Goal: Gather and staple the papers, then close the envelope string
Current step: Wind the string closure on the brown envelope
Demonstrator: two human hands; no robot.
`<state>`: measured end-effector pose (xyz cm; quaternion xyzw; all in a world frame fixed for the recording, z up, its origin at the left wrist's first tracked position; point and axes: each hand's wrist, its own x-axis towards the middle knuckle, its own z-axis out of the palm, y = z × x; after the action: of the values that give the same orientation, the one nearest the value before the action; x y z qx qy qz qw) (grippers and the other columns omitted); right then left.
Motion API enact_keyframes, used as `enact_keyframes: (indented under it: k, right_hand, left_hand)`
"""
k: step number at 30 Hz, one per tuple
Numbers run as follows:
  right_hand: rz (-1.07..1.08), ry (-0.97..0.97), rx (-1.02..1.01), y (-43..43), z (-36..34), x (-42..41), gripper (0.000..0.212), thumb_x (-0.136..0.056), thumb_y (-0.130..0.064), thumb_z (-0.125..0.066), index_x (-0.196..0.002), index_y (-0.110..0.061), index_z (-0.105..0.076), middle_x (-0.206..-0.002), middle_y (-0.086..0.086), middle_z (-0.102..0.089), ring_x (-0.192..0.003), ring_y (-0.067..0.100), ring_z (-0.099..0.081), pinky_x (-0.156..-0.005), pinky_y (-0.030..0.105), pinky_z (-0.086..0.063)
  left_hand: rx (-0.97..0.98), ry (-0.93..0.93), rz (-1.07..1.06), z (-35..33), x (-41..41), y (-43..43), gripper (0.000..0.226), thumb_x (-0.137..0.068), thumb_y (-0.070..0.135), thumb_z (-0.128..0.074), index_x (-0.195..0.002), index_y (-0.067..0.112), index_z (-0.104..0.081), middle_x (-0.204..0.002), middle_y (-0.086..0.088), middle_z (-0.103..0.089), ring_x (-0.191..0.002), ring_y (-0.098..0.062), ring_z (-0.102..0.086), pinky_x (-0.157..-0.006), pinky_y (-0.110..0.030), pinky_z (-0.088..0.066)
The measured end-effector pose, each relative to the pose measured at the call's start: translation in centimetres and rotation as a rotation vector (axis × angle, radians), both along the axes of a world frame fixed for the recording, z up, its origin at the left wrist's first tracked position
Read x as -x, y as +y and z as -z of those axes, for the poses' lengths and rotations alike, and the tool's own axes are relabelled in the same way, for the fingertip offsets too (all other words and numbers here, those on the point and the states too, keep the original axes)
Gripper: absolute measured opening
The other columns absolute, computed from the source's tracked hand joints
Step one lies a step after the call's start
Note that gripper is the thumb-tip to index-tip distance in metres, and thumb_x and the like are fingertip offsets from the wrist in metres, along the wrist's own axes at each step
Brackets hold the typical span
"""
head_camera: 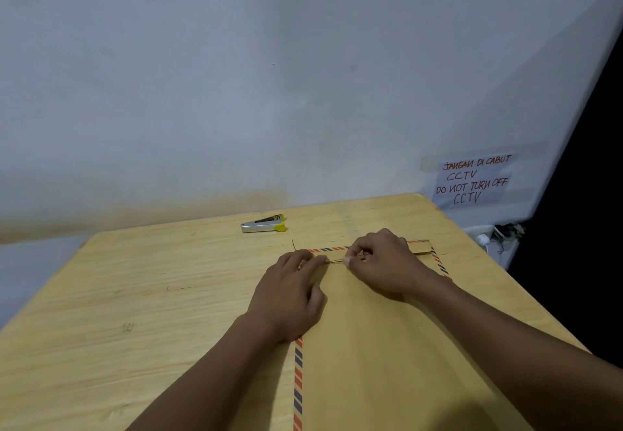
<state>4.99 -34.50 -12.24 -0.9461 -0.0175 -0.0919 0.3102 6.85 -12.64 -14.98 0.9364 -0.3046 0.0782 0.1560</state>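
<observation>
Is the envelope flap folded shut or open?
Folded shut: the flap lies flat on the envelope. The right hand pinches the string.

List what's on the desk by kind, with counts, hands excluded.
Stapler: 1
Envelope: 1
String: 1, pinched by the right hand; the left hand presses the envelope
Loose papers: 0 visible
Total: 3

Wooden table (135, 282); handwritten wall notice (472, 179)
</observation>
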Motion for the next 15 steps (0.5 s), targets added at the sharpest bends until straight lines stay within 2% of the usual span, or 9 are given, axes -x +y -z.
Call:
enact_keyframes:
  k: [3, 6, 10, 13, 15]
  right_hand:
    - [-0.016, 0.022, 0.013, -0.4, 0.2, 0.1, 0.022, -0.084, -0.044, -0.065, -0.064, -0.035, -0.064, -0.073, -0.016, -0.055, -0.094, 0.011, -0.049, -0.101, 0.043, -0.039]
    - [-0.016, 0.038, -0.051, -1.1, 0.4, 0.1, 0.025, -0.082, -0.046, -0.059, -0.067, -0.029, -0.068, -0.087, -0.015, -0.058, -0.102, 0.01, -0.051, -0.1, 0.048, -0.042]
    - [-0.015, 0.03, -0.052, -2.3, 0.2, 0.6, 0.023, -0.084, -0.044, -0.062, -0.068, -0.029, -0.068, -0.098, -0.016, -0.053, -0.109, 0.009, -0.043, -0.101, 0.043, -0.038]
    - [-0.019, 0.016, -0.039, -3.5, 0.0, 1.3, 0.044, -0.084, -0.059, -0.055, -0.067, -0.021, -0.068, -0.092, -0.011, -0.053, -0.1, 0.009, -0.048, -0.089, 0.041, -0.045]
    - [-0.025, 0.008, -0.018, -4.3, -0.1, 1.6, 0.063, -0.084, -0.068, -0.048, -0.064, -0.01, -0.064, -0.084, 0.005, -0.057, -0.083, 0.021, -0.057, -0.074, 0.045, -0.049]
  left_hand:
    - [0.019, -0.028, -0.001, -0.2, 0.3, 0.3, 0.062, -0.09, 0.042, -0.037, -0.151, 0.03, -0.041, -0.152, 0.004, -0.042, -0.142, -0.016, -0.032, -0.114, -0.038, -0.037]
    - [0.028, -0.041, 0.026, -0.4, 0.4, 0.3, 0.063, -0.089, 0.038, -0.042, -0.151, 0.029, -0.04, -0.157, 0.003, -0.038, -0.15, -0.019, -0.025, -0.119, -0.04, -0.032]
    - [-0.008, -0.006, 0.092, -1.3, 0.4, 0.0, 0.064, -0.087, 0.032, -0.044, -0.151, 0.028, -0.041, -0.159, 0.004, -0.04, -0.152, -0.018, -0.025, -0.122, -0.042, -0.029]
    - [0.002, 0.079, 0.096, -2.4, 0.2, -1.0, 0.06, -0.088, 0.034, -0.037, -0.146, 0.025, -0.049, -0.15, 0.003, -0.053, -0.144, -0.016, -0.039, -0.118, -0.037, -0.033]
    - [-0.007, 0.096, 0.082, -2.8, -0.1, -2.1, 0.057, -0.089, 0.034, -0.035, -0.142, 0.023, -0.054, -0.142, 0.001, -0.06, -0.134, -0.018, -0.049, -0.112, -0.037, -0.038]
